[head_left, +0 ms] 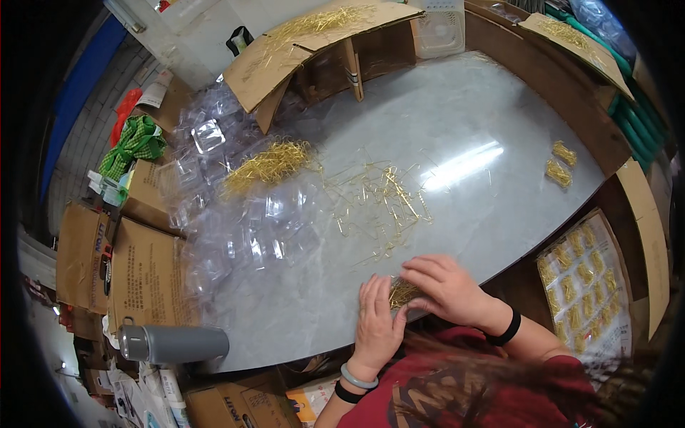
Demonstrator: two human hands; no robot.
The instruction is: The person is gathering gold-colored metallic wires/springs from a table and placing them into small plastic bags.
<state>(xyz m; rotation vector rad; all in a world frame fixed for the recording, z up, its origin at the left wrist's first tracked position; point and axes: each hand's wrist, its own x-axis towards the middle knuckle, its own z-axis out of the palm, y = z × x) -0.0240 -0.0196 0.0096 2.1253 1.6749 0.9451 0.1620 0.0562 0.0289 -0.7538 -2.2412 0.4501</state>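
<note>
Near the table's front edge, a small bundle of gold wire hooks [403, 293] sits between my two hands. My left hand [378, 317] presses against its left side, fingers together and pointing away from me. My right hand [449, 289] curves over the right side, its thumb on the near end. Whether a clear case lies around the bundle is hidden by the fingers. Just beyond my hands, loose gold wire hooks [392, 196] are strewn over the grey table [457, 235]. A dense heap of gold wire hooks [267, 167] lies farther left on clear plastic cases [275, 228].
A grey bottle [175, 344] lies at the table's left front edge. A cardboard shelf [321, 43] carrying more gold wires stands at the back. Two packed cases [559, 171] sit far right. Rows of filled cases [581, 285] lie lower right. Cardboard boxes [150, 271] flank the left.
</note>
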